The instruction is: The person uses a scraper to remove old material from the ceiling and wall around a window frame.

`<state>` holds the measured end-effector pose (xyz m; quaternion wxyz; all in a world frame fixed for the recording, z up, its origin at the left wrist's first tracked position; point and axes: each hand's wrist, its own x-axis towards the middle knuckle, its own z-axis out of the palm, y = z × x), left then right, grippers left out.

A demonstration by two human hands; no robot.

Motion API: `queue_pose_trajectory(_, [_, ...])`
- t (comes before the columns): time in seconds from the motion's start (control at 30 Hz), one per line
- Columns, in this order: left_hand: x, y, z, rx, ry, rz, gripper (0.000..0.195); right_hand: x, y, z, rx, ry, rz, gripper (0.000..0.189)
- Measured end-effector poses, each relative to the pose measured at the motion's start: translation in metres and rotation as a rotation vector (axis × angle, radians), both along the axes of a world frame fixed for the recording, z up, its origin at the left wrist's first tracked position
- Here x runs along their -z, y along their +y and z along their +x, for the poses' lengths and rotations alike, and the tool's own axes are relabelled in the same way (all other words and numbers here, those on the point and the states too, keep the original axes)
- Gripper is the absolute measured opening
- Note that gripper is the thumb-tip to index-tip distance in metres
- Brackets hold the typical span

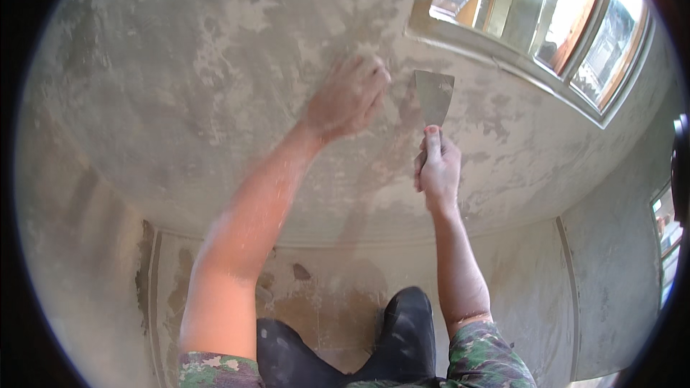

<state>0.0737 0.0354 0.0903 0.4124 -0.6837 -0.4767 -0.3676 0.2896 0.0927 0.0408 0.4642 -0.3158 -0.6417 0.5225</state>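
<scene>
My right hand (pixel 439 170) grips a putty knife (pixel 434 94) by its handle, thumb laid along it, with the wide metal blade pointing up in front of the wall. Left of the blade, my left hand (pixel 347 94) is raised at the patchy plastered wall (pixel 259 81), its fingers bent and blurred. Whether something lies under those fingers cannot be told. Pale dust covers parts of both hands and forearms.
A window frame (pixel 501 64) with glass panes is set in the wall at the upper right. Another window (pixel 668 231) shows at the far right edge. Side walls meet the plastered wall at both sides. Below are my legs in dark trousers (pixel 407 334) above a stained floor (pixel 334 312).
</scene>
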Motion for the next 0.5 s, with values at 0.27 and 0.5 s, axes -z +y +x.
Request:
queue_pose_trajectory(0.27, [-0.084,-0.067,-0.032,-0.018,-0.12,-0.337,0.016,-0.067,-0.07,-0.073,-0.004,0.32,-0.736,0.049])
queue_pose_trajectory(0.5, [-0.213,-0.122,-0.065,-0.125,0.002,-0.73,0.023,-0.125,-0.089,-0.107,0.026,0.626,-1.13,0.053])
